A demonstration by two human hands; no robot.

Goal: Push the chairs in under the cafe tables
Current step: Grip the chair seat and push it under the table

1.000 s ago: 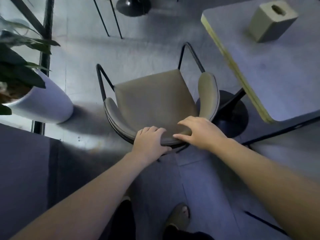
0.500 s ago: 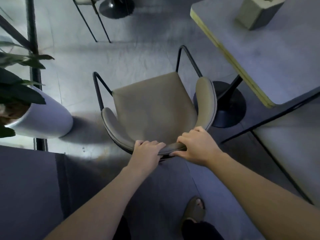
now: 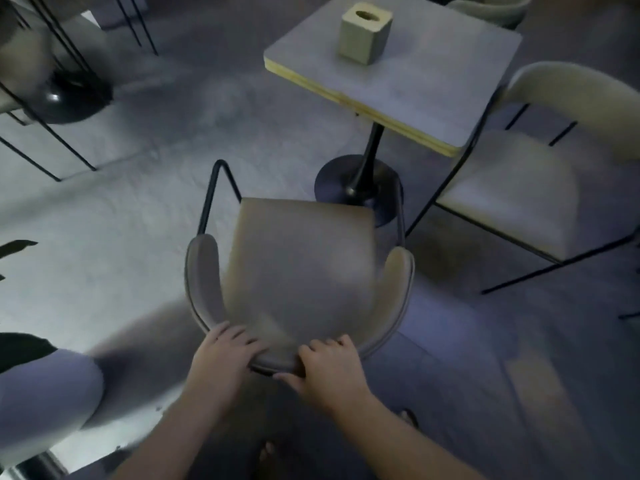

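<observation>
A tan upholstered chair [image 3: 301,258] with a curved backrest and black wire legs stands in front of me, its seat facing a square grey cafe table [image 3: 426,84] on a black pedestal base [image 3: 360,188]. My left hand [image 3: 225,355] and my right hand [image 3: 329,365] both grip the top of the chair's backrest, side by side. The seat's front edge sits just short of the pedestal base, outside the tabletop's near edge.
A beige tissue box [image 3: 365,32] stands on the table. A second cream chair [image 3: 519,181] sits at the table's right side. A white planter [image 3: 41,393] is at my lower left. Another table's black base [image 3: 74,97] and wire legs are at upper left.
The chair has been swung round so its seat faces the table, and it now stands closer to the pedestal. Both hands stayed on the backrest. My view lifted, showing the second chair.
</observation>
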